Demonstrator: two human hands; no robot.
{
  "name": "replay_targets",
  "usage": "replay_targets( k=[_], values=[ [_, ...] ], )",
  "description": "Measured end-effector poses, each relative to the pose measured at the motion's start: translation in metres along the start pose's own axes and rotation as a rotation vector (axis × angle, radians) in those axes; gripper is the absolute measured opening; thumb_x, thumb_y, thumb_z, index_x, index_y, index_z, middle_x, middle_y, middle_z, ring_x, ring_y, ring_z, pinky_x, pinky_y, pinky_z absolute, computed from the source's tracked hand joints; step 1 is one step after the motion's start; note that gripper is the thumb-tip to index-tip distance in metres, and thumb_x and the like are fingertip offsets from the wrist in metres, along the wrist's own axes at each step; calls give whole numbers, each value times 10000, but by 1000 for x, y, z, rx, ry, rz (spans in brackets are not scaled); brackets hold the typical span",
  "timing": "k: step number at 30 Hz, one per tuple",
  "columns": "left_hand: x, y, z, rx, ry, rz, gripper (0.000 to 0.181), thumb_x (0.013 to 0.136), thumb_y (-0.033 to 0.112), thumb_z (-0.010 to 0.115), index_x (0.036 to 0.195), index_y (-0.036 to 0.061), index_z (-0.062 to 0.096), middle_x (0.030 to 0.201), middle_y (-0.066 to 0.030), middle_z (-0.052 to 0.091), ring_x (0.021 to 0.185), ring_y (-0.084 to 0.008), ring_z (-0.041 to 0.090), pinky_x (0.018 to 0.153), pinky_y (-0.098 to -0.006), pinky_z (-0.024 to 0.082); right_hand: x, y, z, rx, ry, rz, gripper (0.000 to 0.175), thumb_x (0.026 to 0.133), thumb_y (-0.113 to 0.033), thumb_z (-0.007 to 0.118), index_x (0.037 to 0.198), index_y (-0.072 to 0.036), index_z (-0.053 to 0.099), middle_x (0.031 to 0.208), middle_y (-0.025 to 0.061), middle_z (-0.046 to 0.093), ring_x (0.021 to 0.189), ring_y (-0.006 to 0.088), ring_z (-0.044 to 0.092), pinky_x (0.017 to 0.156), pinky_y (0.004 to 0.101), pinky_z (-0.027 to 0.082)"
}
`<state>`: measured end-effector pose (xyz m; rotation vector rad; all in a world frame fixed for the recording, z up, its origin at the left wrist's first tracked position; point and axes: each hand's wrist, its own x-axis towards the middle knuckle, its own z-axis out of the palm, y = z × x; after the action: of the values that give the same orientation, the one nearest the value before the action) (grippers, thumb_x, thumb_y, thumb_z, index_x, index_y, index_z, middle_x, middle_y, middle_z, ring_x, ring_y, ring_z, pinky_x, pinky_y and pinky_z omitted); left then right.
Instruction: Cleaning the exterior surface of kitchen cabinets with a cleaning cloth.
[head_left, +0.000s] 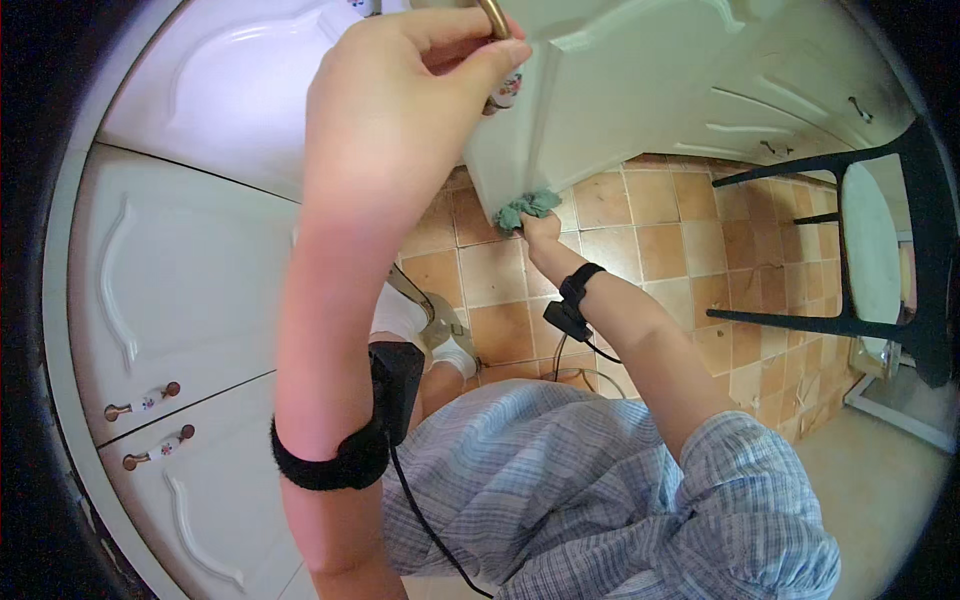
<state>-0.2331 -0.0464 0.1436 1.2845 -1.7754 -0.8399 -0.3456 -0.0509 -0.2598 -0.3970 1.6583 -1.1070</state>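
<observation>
At the top of the head view, my left hand (397, 97) grips a brass-and-porcelain door handle (508, 88) with a floral pattern. The handle belongs to a white panelled cabinet door (592, 97), which stands swung out over the floor. Lower down, my right hand (541, 227) holds a crumpled green cloth (527, 208) against the door's bottom corner, just above the tiles. Its fingers are partly hidden by the cloth. Black straps with small boxes and cables sit on both of my forearms.
Closed white cabinet doors (187, 277) with similar handles line the left. Brown and cream floor tiles (495, 274) spread below. A black chair (911, 247) with a pale seat stands at the right. Cables (592, 375) hang near my feet.
</observation>
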Motion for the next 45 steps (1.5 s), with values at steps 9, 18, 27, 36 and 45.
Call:
replay_targets(
  k=[9,18,27,36,45],
  values=[
    [3,-3,-1,6,6,54,220,812,206,625,958,47,671,855,-34,653,777,-86,602,681,-235,493,-37,-68,-26,66,-202,-42,313,767,-23,623,1049,-3,490,1024,121,566,882,230,602,665,343,568],
    [16,-12,-1,50,38,91,219,811,221,624,959,67,675,844,-25,654,765,-81,600,675,-233,492,-155,-235,-41,188,-398,-486,284,826,-96,581,1077,9,499,1045,89,568,911,175,586,787,320,514],
    [4,-2,5,165,109,59,247,793,282,634,950,96,678,757,-39,669,657,-84,604,623,-216,475,-119,-182,-28,159,-219,-508,313,712,-27,647,994,41,530,858,101,619,696,154,597,582,269,481],
    [-21,17,16,106,46,7,201,798,164,633,940,25,665,759,-33,659,702,-75,600,655,-204,464,-30,16,-10,-169,-6,-277,348,708,-26,639,1037,-2,525,902,98,615,763,187,610,622,282,512],
    [-28,17,21,52,119,-48,132,807,49,615,923,8,662,807,-22,639,740,-65,586,652,-187,471,9,58,-25,-122,-94,-47,296,707,27,577,999,-21,563,889,84,620,747,188,618,585,296,516]
  ],
)
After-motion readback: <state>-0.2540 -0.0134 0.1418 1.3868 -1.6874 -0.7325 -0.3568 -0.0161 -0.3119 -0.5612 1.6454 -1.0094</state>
